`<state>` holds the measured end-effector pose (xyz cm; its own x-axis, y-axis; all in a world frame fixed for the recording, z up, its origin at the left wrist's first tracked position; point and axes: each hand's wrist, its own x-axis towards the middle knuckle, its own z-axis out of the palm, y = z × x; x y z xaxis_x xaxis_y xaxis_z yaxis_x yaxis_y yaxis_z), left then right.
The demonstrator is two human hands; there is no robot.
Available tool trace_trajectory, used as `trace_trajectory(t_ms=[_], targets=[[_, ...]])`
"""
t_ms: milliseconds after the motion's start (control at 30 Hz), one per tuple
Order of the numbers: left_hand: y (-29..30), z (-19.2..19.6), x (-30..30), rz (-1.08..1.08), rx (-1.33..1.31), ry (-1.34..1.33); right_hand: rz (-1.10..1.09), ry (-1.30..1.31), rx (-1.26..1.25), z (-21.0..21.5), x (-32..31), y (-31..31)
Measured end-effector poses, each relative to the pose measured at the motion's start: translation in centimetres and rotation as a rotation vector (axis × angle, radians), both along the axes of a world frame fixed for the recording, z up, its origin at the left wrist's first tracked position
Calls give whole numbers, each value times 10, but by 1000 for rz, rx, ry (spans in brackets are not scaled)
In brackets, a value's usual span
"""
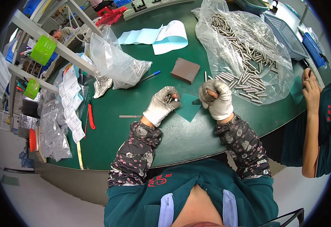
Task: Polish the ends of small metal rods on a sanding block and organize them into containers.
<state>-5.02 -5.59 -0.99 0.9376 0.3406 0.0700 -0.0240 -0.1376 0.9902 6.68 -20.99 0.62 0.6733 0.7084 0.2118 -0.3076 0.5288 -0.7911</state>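
Metal pins gripped inside left hand.

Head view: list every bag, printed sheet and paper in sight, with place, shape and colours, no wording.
Large clear bag: far right of the green table, crumpled, spilling small metal rods.
Smaller clear bag: far left, bunched, whitish contents.
Pale blue and white sheets: far centre, curled.
Printed white forms: left edge, overlapping strips.
Clear packets: left corner, stacked, grey contents.
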Motion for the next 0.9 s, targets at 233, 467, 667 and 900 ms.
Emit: trace_trajectory(t_ms=[233, 467, 667, 900], targets=[[-1, 7, 1, 99, -61, 101, -55, 42, 79, 16, 3, -1], [24, 10, 4, 118, -881, -302, -155, 144, 441, 27, 52, -39], [0, 23, 18, 44, -1035, -156, -238, 146, 466, 32, 63, -51], [-75, 34, 61, -308, 612, -64, -273, 147, 484, 32, 68, -56]])
